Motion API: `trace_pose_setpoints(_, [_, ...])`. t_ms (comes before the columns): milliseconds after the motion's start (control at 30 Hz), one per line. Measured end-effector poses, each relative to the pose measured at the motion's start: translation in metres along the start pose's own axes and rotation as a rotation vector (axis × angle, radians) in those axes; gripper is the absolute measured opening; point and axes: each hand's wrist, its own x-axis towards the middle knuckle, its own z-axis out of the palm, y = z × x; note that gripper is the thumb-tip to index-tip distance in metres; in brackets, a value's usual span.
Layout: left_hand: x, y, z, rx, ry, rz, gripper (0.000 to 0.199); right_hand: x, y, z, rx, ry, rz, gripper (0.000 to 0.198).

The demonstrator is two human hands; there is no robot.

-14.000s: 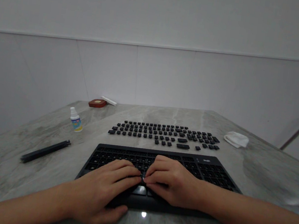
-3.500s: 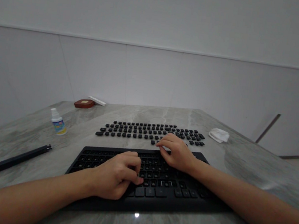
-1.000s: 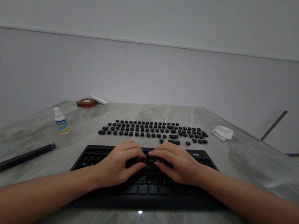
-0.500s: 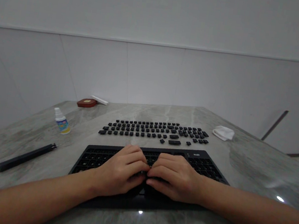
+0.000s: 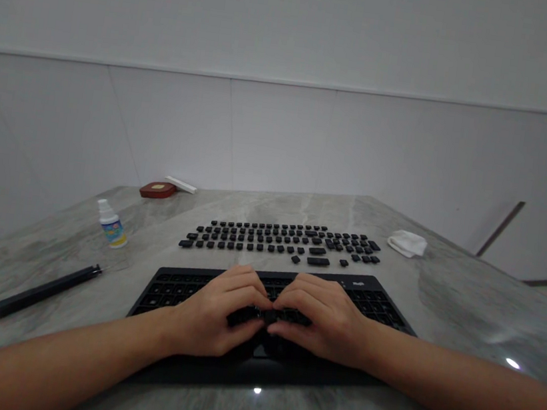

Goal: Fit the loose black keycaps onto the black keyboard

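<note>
The black keyboard [image 5: 262, 368] lies flat on the marbled surface [image 5: 464, 284], close to the person, with many key positions bare of caps. Both hands are over its middle. The left hand [image 5: 222, 312] comes in from 8 o'clock and the right hand [image 5: 322, 316] from 4 o'clock, fingers bent, tips meeting around a small dark piece. Whether either grip is pinching that piece or only resting against it, I cannot tell; the fingers hide the contact.

For work this fine, I would judge it best to keep both wrists low, line the piece up squarely with its seat, and share light, even pressure between the fingertips, straight down rather than sideways.

The keyboard's long axis runs from 9 o'clock to just short of 3, the right end slightly farther off. Its rear edge, with a pale logo near the right, faces 12; the plain front edge faces 6.

Beyond it at 12 o'clock, loose keycaps [image 5: 268, 238] lie in rows, one small keycap [image 5: 295, 259] turned cornerwise. Towards 1 to 2 o'clock is a folded white cloth [image 5: 407, 243]; at 10, a white spray bottle [image 5: 112, 227]; at 9, a slim black tool [image 5: 45, 290], its thin wire end towards 2.
</note>
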Motion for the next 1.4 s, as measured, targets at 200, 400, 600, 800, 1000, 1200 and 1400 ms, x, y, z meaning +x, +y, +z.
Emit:
trace_pose_setpoints(200, [0.0006,-0.0002,0.0012,0.005,0.021,-0.015,0.011,0.0005,0.0011,-0.0007,-0.021,-0.01,0.005,0.02])
trace_pose_setpoints(400, [-0.0013,-0.0025,0.002,0.004,0.035,-0.042,0.007,0.0032,0.0002,-0.0017,-0.03,0.017,-0.008,0.018])
trace_pose_setpoints(600, [-0.0026,-0.0046,0.0018,0.013,0.034,-0.082,0.003,0.0035,0.0001,-0.0017,-0.054,0.037,-0.026,0.016])
trace_pose_setpoints(800, [-0.0033,-0.0073,0.0016,0.021,0.029,-0.108,0.012,0.0004,0.0012,0.0002,-0.039,0.005,-0.017,0.014])
trace_pose_setpoints(1000, [-0.0025,-0.0081,0.0018,0.042,0.006,-0.13,0.013,-0.0004,0.0031,0.0025,0.003,-0.001,0.044,0.02])
trace_pose_setpoints(1200, [-0.0009,-0.0048,0.0007,0.044,0.013,-0.112,0.012,0.0005,0.0021,0.0008,0.044,-0.045,0.081,0.023])
trace_pose_setpoints(1400, [-0.0013,-0.0039,0.0008,0.039,0.008,-0.095,0.013,-0.0011,0.0028,-0.0003,0.074,-0.085,0.108,0.023])
